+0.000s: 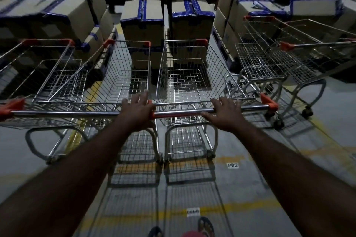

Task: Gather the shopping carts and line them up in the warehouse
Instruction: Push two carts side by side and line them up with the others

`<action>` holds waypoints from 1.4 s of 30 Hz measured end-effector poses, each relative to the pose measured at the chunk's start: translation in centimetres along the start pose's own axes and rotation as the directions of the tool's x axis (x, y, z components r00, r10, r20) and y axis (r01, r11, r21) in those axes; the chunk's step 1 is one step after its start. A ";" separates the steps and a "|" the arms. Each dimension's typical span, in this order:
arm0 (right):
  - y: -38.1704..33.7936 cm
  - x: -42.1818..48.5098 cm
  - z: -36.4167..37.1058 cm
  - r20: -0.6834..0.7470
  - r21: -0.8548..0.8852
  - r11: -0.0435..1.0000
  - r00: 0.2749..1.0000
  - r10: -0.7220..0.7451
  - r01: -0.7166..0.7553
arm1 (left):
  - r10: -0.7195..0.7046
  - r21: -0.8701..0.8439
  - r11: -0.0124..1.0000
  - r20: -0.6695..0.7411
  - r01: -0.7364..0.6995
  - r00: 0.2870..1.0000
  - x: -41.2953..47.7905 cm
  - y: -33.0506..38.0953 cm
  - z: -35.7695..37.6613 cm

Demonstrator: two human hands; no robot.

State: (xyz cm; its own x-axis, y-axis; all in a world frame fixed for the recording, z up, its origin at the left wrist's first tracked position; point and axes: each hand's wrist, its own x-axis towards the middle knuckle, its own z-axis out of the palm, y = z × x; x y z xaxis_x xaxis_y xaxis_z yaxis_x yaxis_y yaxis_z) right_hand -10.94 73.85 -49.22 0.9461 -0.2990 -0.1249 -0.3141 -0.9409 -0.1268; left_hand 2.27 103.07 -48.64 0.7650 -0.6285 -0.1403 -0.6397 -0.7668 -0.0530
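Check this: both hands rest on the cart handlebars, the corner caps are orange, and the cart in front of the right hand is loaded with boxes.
Not quite. The head view shows the cart in front of the right hand empty; the boxes are stacked beyond it. The rest stands: left hand and right hand rest on the handlebars, and the corner caps are orange.

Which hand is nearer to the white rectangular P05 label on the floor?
Right. The right hand rests on the chrome cart handle just beyond the label; the left hand lies farther left.
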 end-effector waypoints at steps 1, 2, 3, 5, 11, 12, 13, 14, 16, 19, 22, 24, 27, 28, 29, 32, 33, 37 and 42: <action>0.1 -0.2 0.0 -0.006 0.000 1.000 1.000 -0.009 0.009 | 0.027 0.010 1.000 -0.007 -0.027 1.000 0.0 0.2 0.2; 0.1 -0.3 0.0 -0.007 -0.030 0.999 1.000 -0.022 0.022 | 0.042 -0.002 0.999 -0.016 -0.042 0.999 0.0 0.2 0.3; -0.1 -0.3 0.0 -0.004 -0.067 0.997 0.999 -0.040 0.039 | 0.050 -0.018 0.999 -0.027 -0.050 0.998 0.0 -0.1 0.5; -0.8 -0.1 0.2 0.023 -0.097 0.993 0.998 -0.065 0.067 | 0.064 -0.007 0.998 -0.021 -0.064 0.998 -0.1 -0.9 0.7; 0.3 -0.1 -0.3 -0.010 0.048 0.991 0.992 -0.123 0.123 | 0.046 0.047 0.997 0.151 -0.054 0.987 2.1 1.3 -1.9; 0.6 -0.2 -0.3 -0.022 0.089 0.986 0.990 -0.140 0.142 | 0.060 0.037 0.997 0.154 -0.066 0.986 2.7 2.7 -2.7; 0.8 -0.3 -0.4 -0.024 0.128 0.979 0.987 -0.159 0.161 | 0.080 0.033 0.996 0.156 -0.086 0.984 3.2 4.2 -3.3; 1.2 -0.3 -0.5 -0.014 0.165 0.971 0.984 -0.176 0.176 | 0.104 0.040 0.993 0.156 -0.112 0.982 4.0 5.9 -3.9; 2.4 0.0 -1.8 -0.006 0.218 0.956 0.980 -0.201 0.197 | 0.143 0.066 0.986 0.145 -0.154 0.979 6.3 9.4 -5.6; 6.1 0.9 -4.9 -0.118 0.192 0.951 0.968 -0.222 0.241 | 0.159 0.020 0.987 0.091 -0.161 0.983 10.5 15.3 -8.7; 11.7 1.1 -7.4 -0.161 0.113 0.970 0.967 -0.196 0.215 | 0.246 0.001 0.969 0.032 -0.247 0.969 13.8 21.7 -11.2; 16.1 1.2 -9.2 -0.203 0.091 0.983 0.969 -0.141 0.162 | 0.294 0.003 0.956 -0.002 -0.294 0.956 16.2 25.6 -12.8; 22.0 1.4 -12.5 -0.263 0.045 0.997 0.963 -0.052 0.066 | 0.353 0.034 0.935 -0.052 -0.352 0.934 19.9 30.9 -15.4; 23.8 1.5 -13.3 -0.272 0.047 0.998 0.962 -0.020 0.034 | 0.376 0.040 0.927 -0.063 -0.374 0.925 21.1 32.6 -16.0; 25.6 1.6 -14.1 -0.281 0.062 0.998 0.960 0.008 0.009 | 0.394 0.043 0.919 -0.071 -0.392 0.916 22.3 34.1 -16.5; 31.2 2.1 -15.3 -0.292 0.149 0.988 0.952 0.093 -0.051 | 0.463 0.039 0.886 -0.102 -0.462 0.880 26.1 38.6 -17.2; 33.1 2.4 -15.6 -0.291 0.158 0.984 0.949 0.121 -0.077 | 0.487 0.035 0.873 -0.111 -0.487 0.866 27.5 40.0 -17.2; 40.4 5.2 -17.2 -0.310 0.151 0.976 0.930 0.195 -0.154 | 0.530 0.001 0.845 -0.140 -0.535 0.837 34.6 45.0 -17.6; 49.5 10.4 -18.9 -0.316 0.149 0.962 0.910 0.267 -0.230 | 0.474 -0.065 0.865 -0.217 -0.497 0.853 45.4 50.7 -18.9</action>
State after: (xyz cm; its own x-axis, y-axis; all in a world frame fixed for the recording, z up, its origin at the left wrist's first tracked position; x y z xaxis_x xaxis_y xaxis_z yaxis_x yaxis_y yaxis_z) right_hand -15.13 21.20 -38.20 0.8027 -0.5735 0.1638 -0.5316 -0.8124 -0.2397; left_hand 5.97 33.21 -38.99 0.3657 -0.9281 0.0702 -0.9290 -0.3594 0.0882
